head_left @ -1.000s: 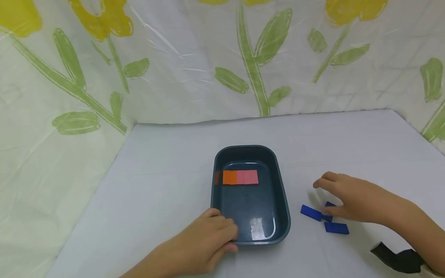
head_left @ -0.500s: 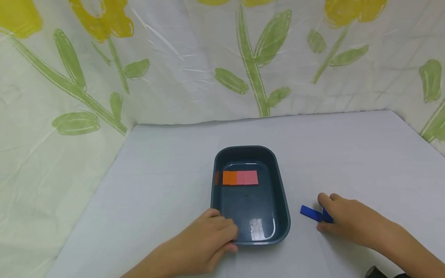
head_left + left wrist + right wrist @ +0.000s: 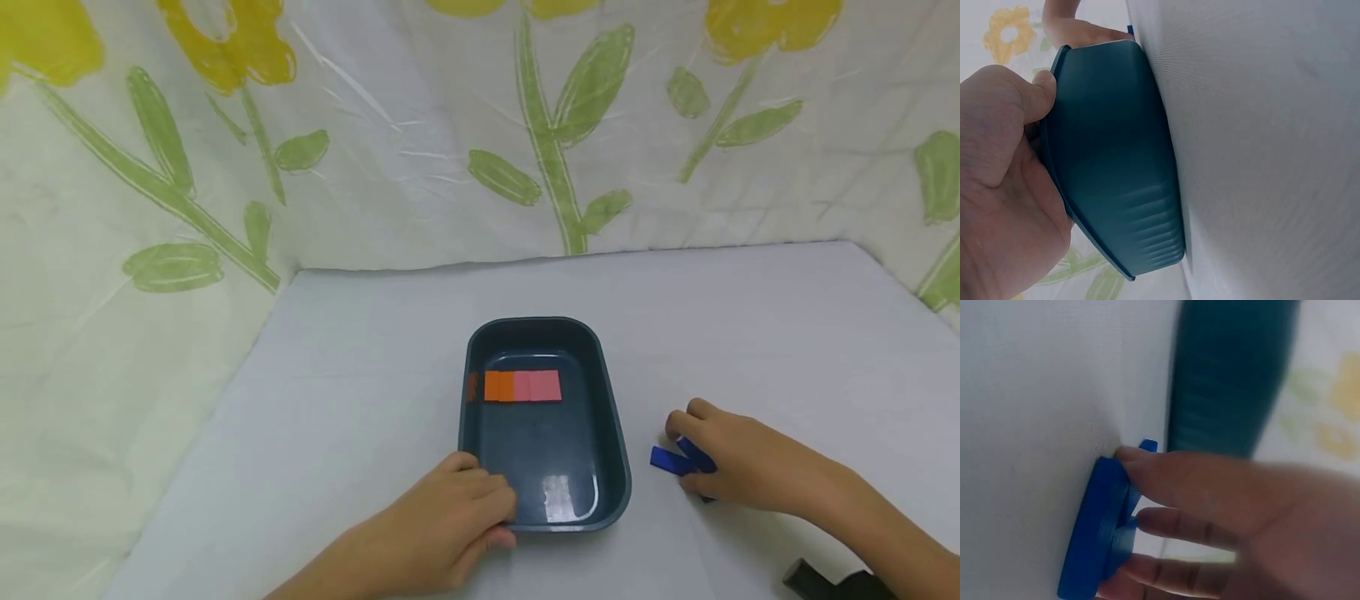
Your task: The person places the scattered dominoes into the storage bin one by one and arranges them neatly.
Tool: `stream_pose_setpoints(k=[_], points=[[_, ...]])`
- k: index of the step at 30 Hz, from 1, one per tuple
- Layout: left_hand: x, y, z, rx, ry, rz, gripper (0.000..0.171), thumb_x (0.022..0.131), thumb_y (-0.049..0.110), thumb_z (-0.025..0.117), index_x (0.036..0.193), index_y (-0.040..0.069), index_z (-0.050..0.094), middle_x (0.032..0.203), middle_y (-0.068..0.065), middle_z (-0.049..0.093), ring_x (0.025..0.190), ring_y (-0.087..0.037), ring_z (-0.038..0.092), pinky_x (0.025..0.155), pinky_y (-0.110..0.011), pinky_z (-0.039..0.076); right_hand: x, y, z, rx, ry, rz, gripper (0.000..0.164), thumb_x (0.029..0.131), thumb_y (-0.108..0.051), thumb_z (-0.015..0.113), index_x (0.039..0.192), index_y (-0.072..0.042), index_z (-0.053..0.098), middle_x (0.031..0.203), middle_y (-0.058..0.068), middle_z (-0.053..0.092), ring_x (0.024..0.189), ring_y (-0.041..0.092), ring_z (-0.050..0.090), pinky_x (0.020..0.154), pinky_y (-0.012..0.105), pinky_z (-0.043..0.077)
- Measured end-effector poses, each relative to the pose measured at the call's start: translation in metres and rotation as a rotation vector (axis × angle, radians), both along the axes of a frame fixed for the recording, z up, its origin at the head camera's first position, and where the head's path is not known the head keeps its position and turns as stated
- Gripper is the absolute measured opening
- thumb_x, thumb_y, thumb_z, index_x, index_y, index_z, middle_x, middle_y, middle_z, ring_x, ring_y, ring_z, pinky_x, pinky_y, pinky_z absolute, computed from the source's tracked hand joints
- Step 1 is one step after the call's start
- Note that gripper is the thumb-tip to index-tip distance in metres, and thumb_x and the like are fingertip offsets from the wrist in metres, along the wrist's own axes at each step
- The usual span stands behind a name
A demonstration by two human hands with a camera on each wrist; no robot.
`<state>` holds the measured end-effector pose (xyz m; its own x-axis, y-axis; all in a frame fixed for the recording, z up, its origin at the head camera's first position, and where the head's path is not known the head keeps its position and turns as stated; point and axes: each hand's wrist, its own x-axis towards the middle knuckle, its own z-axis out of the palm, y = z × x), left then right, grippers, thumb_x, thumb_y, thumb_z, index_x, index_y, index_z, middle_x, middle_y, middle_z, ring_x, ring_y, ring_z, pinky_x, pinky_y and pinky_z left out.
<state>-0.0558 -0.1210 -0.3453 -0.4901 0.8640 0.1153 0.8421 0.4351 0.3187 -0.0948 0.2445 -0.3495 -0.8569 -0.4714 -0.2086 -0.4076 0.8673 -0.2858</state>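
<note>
At its near left corner, my left hand (image 3: 442,525) grips the rim of a dark teal plastic tray (image 3: 615,433); in the left wrist view the thumb (image 3: 1040,97) lies over that rim. Inside the tray an orange piece (image 3: 498,386) and pink pieces (image 3: 537,386) form a row. Right of the tray, my right hand (image 3: 757,458) pinches a blue block (image 3: 695,454) between thumb and fingers, low over the table. Another blue block (image 3: 670,461) lies flat just left of the fingertips. A long blue block (image 3: 1088,531) lies by the thumb in the right wrist view.
The white cloth-covered table (image 3: 360,392) runs back to a hanging sheet (image 3: 390,167) with painted yellow flowers and green leaves. A black strap-like object (image 3: 810,579) shows by the right forearm at the lower edge.
My right hand came down onto the blue blocks and its fingers closed; a blue block now stands tilted between them. The left hand stays on the tray's rim.
</note>
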Motion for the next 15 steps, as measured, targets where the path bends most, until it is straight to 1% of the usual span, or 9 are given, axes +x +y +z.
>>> stream_pose_setpoints(k=[3, 7, 9, 11, 12, 15], points=[[0.001, 0.002, -0.002, 0.010, 0.009, 0.006, 0.015, 0.103, 0.029, 0.058, 0.092, 0.022, 0.050, 0.079, 0.016, 0.038, 0.075, 0.000, 0.046, 0.088, -0.028, 0.038, 0.001, 0.003, -0.001, -0.012, 0.029, 0.022, 0.046, 0.072, -0.021, 0.091, 0.109, -0.018, 0.063, 0.091, -0.004, 0.053, 0.073, 0.010, 0.052, 0.064, 0.029, 0.054], [0.000, 0.002, -0.002, 0.004, -0.005, 0.013, 0.015, 0.103, 0.030, 0.057, 0.092, 0.023, 0.050, 0.079, 0.016, 0.039, 0.076, 0.001, 0.046, 0.089, -0.028, 0.038, 0.003, 0.001, -0.001, -0.046, 0.106, 0.060, 0.045, 0.071, -0.011, 0.090, 0.107, -0.019, 0.065, 0.089, -0.006, 0.054, 0.073, 0.008, 0.052, 0.066, 0.030, 0.055], [0.000, 0.001, -0.002, 0.002, -0.016, 0.012, 0.015, 0.103, 0.031, 0.056, 0.092, 0.023, 0.050, 0.079, 0.017, 0.039, 0.076, 0.001, 0.047, 0.089, -0.028, 0.038, 0.005, 0.000, -0.001, -0.047, 0.137, 0.070, 0.043, 0.071, -0.010, 0.089, 0.106, -0.019, 0.066, 0.088, -0.008, 0.053, 0.073, 0.007, 0.051, 0.066, 0.029, 0.055], [0.000, 0.001, -0.002, 0.003, -0.023, 0.009, 0.015, 0.104, 0.031, 0.056, 0.092, 0.023, 0.050, 0.079, 0.017, 0.039, 0.076, 0.001, 0.046, 0.089, -0.028, 0.038, 0.008, 0.000, -0.001, -0.037, 0.150, 0.055, 0.042, 0.071, -0.016, 0.091, 0.106, -0.019, 0.066, 0.088, -0.008, 0.053, 0.073, 0.007, 0.050, 0.066, 0.029, 0.054], [0.000, 0.001, -0.003, 0.003, -0.023, 0.007, 0.015, 0.104, 0.031, 0.055, 0.092, 0.023, 0.050, 0.079, 0.017, 0.039, 0.076, 0.001, 0.046, 0.088, -0.028, 0.038, 0.009, 0.001, -0.001, -0.016, 0.144, 0.036, 0.045, 0.071, -0.022, 0.091, 0.107, -0.017, 0.066, 0.088, -0.006, 0.053, 0.073, 0.008, 0.051, 0.066, 0.031, 0.055], [0.000, 0.001, -0.003, 0.005, -0.019, 0.007, 0.015, 0.103, 0.031, 0.056, 0.092, 0.023, 0.050, 0.079, 0.016, 0.038, 0.076, 0.001, 0.046, 0.089, -0.029, 0.038, 0.013, 0.007, -0.001, 0.075, 0.092, -0.046, 0.062, 0.069, -0.042, 0.091, 0.114, -0.010, 0.062, 0.087, 0.000, 0.052, 0.068, 0.012, 0.050, 0.059, 0.032, 0.052]])
